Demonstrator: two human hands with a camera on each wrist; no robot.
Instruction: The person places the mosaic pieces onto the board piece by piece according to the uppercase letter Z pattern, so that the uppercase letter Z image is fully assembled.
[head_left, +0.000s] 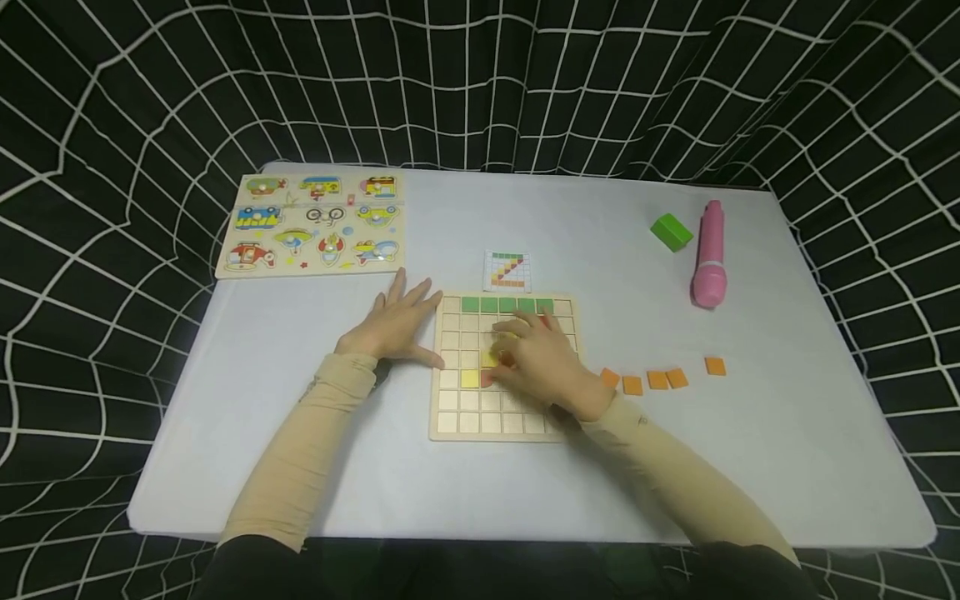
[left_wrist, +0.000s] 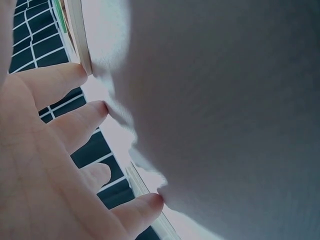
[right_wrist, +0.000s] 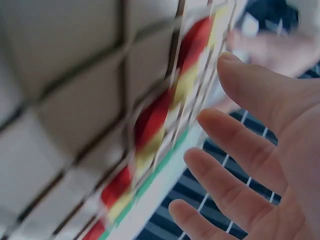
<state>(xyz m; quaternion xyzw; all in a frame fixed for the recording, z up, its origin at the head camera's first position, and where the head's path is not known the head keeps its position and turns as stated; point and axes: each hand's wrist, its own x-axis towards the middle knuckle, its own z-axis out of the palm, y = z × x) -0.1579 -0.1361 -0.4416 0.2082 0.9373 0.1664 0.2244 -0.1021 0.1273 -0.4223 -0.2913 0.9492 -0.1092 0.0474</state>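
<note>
A wooden grid board [head_left: 457, 421] lies on the white table, with a row of green tiles [head_left: 489, 305] near its far edge. Yellow tiles [head_left: 469, 379] and red tiles [right_wrist: 152, 117] run diagonally across it, partly hidden in the head view. My left hand [head_left: 390, 327] lies with fingers spread at the board's left side, thumb and a fingertip at its edge. Over the diagonal tiles is my right hand [head_left: 543, 362]. Its fingers are lightly bent and apart, and nothing shows between them in the right wrist view. A small pattern card [head_left: 507, 260] lies just beyond the board.
Several orange tiles [head_left: 632, 385] are scattered right of the board. Farther back on the right are a green block [head_left: 671, 232] and a pink microphone-shaped object [head_left: 711, 254]. A wooden vehicle puzzle [head_left: 311, 271] occupies the back left. Black netted-pattern curtains surround the table.
</note>
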